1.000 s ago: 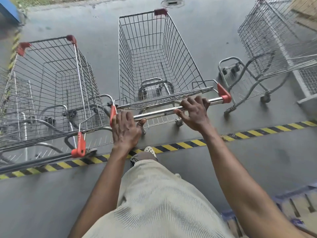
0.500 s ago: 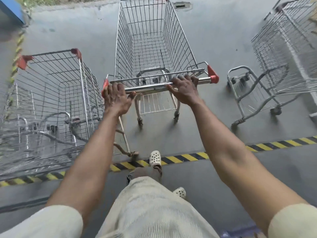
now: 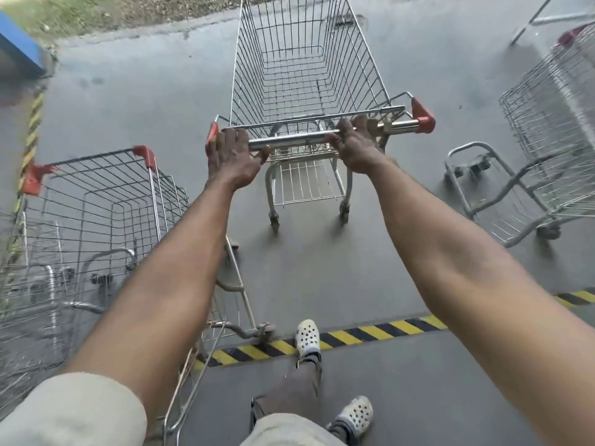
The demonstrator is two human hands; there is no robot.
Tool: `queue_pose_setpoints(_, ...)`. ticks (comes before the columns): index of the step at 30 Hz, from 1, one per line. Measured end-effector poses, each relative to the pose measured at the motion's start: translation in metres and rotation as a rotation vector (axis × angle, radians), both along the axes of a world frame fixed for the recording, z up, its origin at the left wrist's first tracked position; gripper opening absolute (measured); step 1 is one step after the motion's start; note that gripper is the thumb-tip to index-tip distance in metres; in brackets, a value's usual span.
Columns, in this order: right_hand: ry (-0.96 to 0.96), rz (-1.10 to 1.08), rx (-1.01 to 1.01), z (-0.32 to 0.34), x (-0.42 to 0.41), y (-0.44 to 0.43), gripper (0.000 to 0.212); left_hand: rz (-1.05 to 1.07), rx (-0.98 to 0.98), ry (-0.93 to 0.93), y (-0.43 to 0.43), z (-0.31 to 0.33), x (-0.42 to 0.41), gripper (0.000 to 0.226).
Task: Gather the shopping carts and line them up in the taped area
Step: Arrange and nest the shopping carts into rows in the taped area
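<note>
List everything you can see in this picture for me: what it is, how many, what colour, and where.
Silver wire shopping carts with red plastic trim: three; middle cart ahead, held by its handle; left cart beside the left arm; right cart at the right edge.
Black-and-yellow striped floor tape: two strips, one across the floor by the feet, one up the left edge.
Grey concrete floor: one, under everything.
Blue object: one, top left corner, too cropped to identify.
White perforated clogs: two, on the feet, bottom centre.
Left hand: grips the handle's left end.
Right hand: grips the handle further right.
</note>
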State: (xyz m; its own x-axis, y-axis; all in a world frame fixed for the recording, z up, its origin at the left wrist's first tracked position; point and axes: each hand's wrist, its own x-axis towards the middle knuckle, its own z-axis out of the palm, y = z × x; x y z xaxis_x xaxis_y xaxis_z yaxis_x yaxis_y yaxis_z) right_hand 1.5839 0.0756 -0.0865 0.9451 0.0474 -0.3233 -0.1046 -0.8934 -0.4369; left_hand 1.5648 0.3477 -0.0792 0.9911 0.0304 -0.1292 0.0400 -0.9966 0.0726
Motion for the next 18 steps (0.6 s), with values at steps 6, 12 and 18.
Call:
queue_pose_setpoints(6, 0.024, 0.031, -0.138, 0.020, -0.004, 0.006, 0.059, 0.001, -0.040, -0.031, 0.000, 0.002, 0.000, 0.066)
queue_pose_setpoints(12, 0.049, 0.072, -0.155, 0.023, -0.042, 0.000, 0.066, 0.005, -0.053, -0.010, 0.000, -0.001, -0.039, 0.067)
queue_pose_setpoints(18, 0.062, 0.096, -0.142, 0.025, -0.108, -0.011, 0.060, 0.020, -0.082, -0.004, -0.009, -0.003, -0.111, 0.062)
